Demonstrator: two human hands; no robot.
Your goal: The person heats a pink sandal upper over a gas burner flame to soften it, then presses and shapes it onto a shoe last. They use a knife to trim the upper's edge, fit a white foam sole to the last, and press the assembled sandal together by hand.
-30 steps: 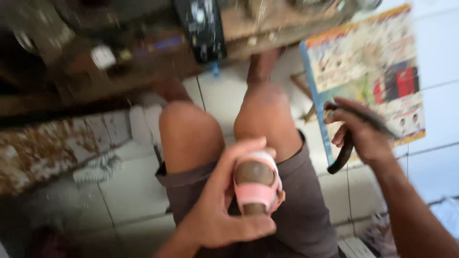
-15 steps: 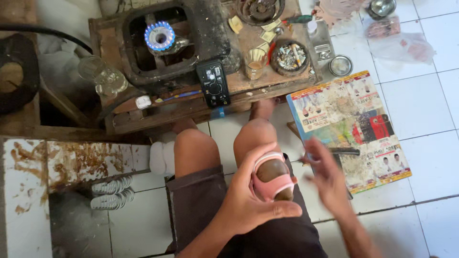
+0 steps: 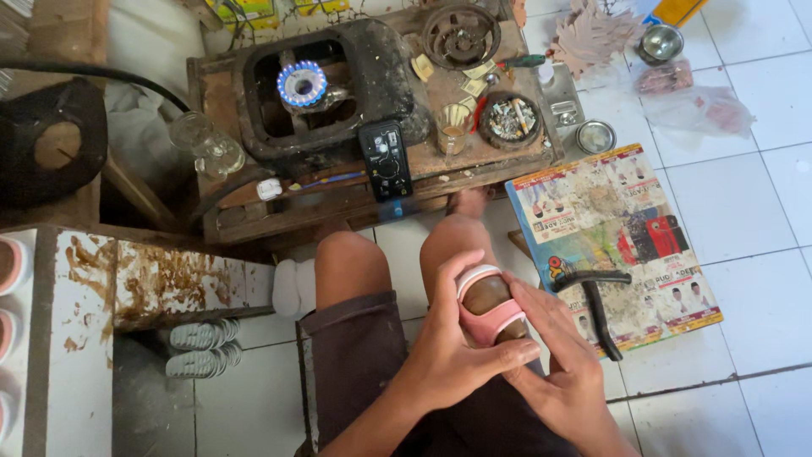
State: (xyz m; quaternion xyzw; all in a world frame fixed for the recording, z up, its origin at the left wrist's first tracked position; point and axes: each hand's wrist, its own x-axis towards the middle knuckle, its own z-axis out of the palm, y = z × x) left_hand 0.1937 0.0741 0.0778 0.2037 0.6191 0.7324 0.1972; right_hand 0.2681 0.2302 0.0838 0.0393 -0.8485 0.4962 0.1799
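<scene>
Your left hand [image 3: 457, 355] grips the pink sandal [image 3: 489, 306] from the left, pinning it on your right knee [image 3: 452, 245]; your right hand [image 3: 554, 355] presses its right edge with flat fingers, gripping nothing else. It looks light, rubbery and bendy, so hold it by the sole edges. The black pliers [image 3: 596, 300] lie just right, on the printed sheet [image 3: 592, 203].

My one head camera looks steeply down, close over my knees, with the stove bench [image 3: 355, 169] at the far side.
</scene>
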